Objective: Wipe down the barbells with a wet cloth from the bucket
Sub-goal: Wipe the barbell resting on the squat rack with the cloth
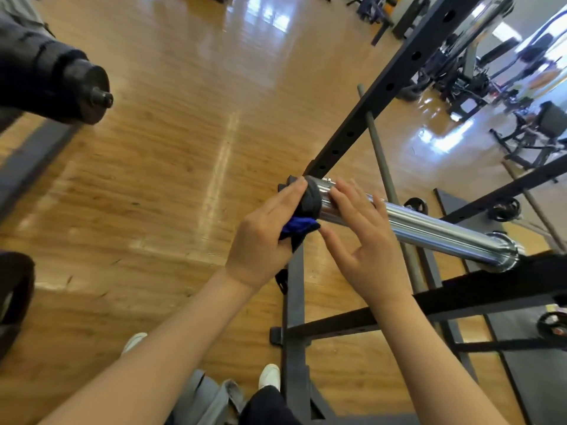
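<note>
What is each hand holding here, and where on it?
The left hand grips a dark and blue cloth, bunched over the end of the chrome barbell sleeve. The right hand holds nothing; its straight fingers rest on the sleeve.

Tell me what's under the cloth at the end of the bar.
The cloth, gripped by the left hand, wraps the tip of the chrome bar. The sleeve shows bare to the right, with the right hand resting on it. The tip itself is covered.
</note>
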Motion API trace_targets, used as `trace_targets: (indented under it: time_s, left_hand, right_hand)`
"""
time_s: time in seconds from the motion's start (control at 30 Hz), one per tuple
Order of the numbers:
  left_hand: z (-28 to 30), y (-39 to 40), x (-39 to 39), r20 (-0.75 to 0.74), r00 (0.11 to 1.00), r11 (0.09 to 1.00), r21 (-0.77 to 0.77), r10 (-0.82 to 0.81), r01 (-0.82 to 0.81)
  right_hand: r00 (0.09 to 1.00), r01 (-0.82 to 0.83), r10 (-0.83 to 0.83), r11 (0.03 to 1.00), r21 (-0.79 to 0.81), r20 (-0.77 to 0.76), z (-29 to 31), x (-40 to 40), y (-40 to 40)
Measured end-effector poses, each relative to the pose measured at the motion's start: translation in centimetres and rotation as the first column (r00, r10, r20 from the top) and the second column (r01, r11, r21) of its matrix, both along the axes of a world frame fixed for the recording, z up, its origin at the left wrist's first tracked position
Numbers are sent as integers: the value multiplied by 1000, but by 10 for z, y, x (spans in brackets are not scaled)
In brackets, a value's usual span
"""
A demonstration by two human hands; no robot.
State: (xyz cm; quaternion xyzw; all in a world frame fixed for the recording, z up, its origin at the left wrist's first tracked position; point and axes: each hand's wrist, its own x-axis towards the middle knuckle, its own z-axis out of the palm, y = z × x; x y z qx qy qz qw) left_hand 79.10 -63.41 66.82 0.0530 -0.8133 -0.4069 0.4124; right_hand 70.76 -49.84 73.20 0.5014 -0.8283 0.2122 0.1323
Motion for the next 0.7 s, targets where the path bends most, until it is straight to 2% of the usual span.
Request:
trace_targets:
  time_s: [0.07,0.13,0.23,0.37,0.43,0.5,0.57,0.6,0.67,0.7]
  left_hand:
    - [3,-16,-2,36,999,995,93,36,-40]
    - [9,-26,-8,66,998,998,61,-12,8]
    - [15,-5,-7,117,989,992,94,-91,80]
    - [11,14,14,103,991,976,210,-84,61]
    - [21,7,17,136,991,914,399,17,-70]
    - [38,3,12,171,976,840,502,136,-205]
    - [55,7,6,96,979,903,379,181,-204]
    - [58,12,2,62,988,954,258,144,-155]
    - [53,26,-6,72,994,993,-88,83,-77]
    - [46,30,-11,78,991,961,-262,108,-84]
  right_hand:
    - [1000,-1,2,999,-33,5,1,0,0]
    - [1000,-11,11,998,-62,10,-1,-3,0]
    - [1000,-13,14,992,-122,7,-9,-2,-1]
    - [999,-20,16,988,-150,-28,-16,-1,-1]
    - [999,33,-36,976,-216,-11,-16,-4,1]
    - [972,219,-170,903,-369,161,-14,-6,6]
    - [913,377,-240,806,-456,331,-10,-10,15]
    - [904,398,-253,792,-464,344,-9,-11,20]
    - [925,361,-241,803,-475,295,-7,-11,29]
    - [938,328,-218,812,-482,269,-7,-9,31]
